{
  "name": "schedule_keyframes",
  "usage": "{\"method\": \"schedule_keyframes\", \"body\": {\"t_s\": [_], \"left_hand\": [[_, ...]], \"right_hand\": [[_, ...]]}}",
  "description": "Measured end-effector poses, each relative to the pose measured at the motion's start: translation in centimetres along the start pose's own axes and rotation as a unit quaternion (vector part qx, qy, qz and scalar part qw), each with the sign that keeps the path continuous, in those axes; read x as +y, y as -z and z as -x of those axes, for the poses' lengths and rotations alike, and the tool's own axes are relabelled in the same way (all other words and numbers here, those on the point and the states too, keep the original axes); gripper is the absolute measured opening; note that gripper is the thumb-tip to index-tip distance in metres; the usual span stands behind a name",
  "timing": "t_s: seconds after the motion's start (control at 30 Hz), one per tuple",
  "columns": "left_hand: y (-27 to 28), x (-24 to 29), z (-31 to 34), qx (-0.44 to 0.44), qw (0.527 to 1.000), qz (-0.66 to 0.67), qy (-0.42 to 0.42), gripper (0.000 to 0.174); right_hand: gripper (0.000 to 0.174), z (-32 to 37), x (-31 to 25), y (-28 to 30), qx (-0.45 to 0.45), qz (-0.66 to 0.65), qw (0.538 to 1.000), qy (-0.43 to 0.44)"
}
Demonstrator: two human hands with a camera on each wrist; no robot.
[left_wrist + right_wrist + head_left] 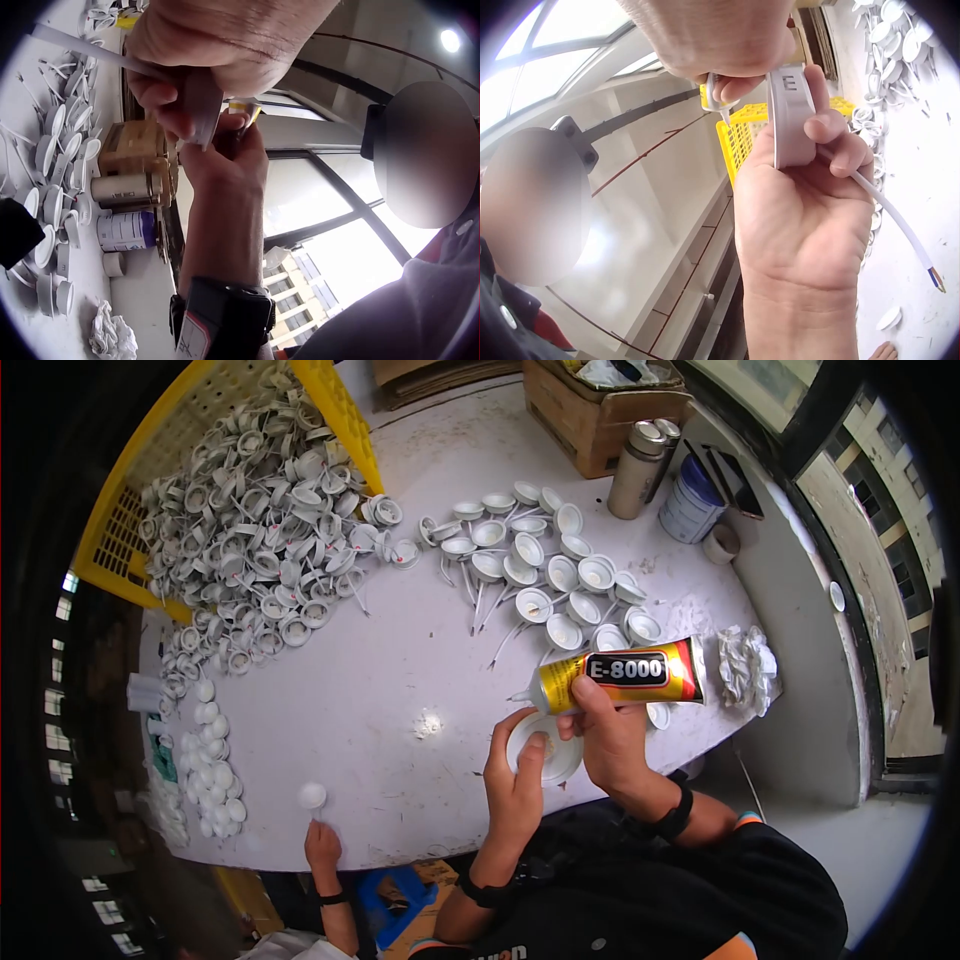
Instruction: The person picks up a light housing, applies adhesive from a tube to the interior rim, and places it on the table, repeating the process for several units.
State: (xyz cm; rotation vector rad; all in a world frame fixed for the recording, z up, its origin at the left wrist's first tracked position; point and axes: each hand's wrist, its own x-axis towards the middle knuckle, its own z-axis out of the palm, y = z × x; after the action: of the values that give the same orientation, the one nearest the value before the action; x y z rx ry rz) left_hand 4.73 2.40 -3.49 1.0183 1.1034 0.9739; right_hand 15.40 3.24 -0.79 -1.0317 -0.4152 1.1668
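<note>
Over the worktop [390, 690], the right hand [615, 752] grips a glue tube [625, 672], its label legible only in the head view; beside it, the left hand [512, 798] pinches a white cup [564, 752], whose cord [896, 217] shows coloured wires [936, 278] only in the right wrist view.

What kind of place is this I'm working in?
Most likely a small assembly workshop: a yellow crate heaped with white parts, cabled cups set out in a cluster on the table, and an E-8000 tube in the right hand.
</note>
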Motion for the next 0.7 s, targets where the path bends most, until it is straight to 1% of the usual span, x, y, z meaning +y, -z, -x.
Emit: {"method": "schedule_keyframes", "body": {"t_s": [0.03,0.1,0.23,0.3,0.37,0.4,0.43,0.5,0.53,0.6,0.63,0.7], "left_hand": [[0.0,0.2,0.0,-0.002,1.000,-0.003,0.001,0.027],[-0.1,0.5,0.1,0.016,0.997,-0.063,-0.032,0.028],[0.0,0.4,-0.1,0.012,0.995,-0.090,-0.049,0.027],[-0.1,0.4,-0.2,-0.010,1.000,0.004,0.024,0.030],[-0.1,0.0,-0.2,-0.016,0.999,0.033,0.020,0.032],[0.0,-0.2,-0.2,-0.021,0.998,0.061,0.017,0.035],[0.0,-0.4,-0.2,-0.020,0.998,0.062,0.017,0.035],[0.2,-0.5,-0.2,-0.030,0.995,0.089,0.019,0.042],[0.4,-0.6,-0.1,-0.029,0.995,0.090,0.019,0.042],[0.6,-0.6,-0.1,-0.054,0.995,0.080,-0.013,0.050],[0.7,-0.4,0.0,-0.052,0.995,0.080,-0.013,0.050],[0.7,0.3,0.2,-0.086,0.986,0.145,0.013,0.057]], "right_hand": [[0.017,0.0,0.0,0.0,-0.004,0.007,1.000,-0.005],[0.017,0.0,0.0,0.0,-0.007,0.014,1.000,-0.010],[0.016,0.0,-0.1,0.1,-0.012,0.006,1.000,-0.001],[0.015,-0.2,-0.1,0.1,-0.015,0.011,1.000,-0.005],[0.020,-0.3,-0.4,0.0,-0.007,-0.014,1.000,-0.016],[0.020,-0.3,-0.4,0.0,-0.008,-0.012,1.000,-0.016],[0.020,-0.3,-0.3,0.0,-0.009,-0.014,1.000,-0.015],[0.020,-0.3,-0.3,-0.1,-0.012,-0.016,1.000,-0.016],[0.020,-0.3,-0.3,-0.2,-0.015,-0.015,1.000,-0.016],[0.020,-0.3,-0.3,-0.3,-0.019,-0.013,1.000,-0.017],[0.020,-0.3,-0.3,-0.3,-0.022,-0.013,1.000,-0.017],[0.020,-0.3,-0.3,-0.3,-0.025,-0.013,0.999,-0.017]]}}
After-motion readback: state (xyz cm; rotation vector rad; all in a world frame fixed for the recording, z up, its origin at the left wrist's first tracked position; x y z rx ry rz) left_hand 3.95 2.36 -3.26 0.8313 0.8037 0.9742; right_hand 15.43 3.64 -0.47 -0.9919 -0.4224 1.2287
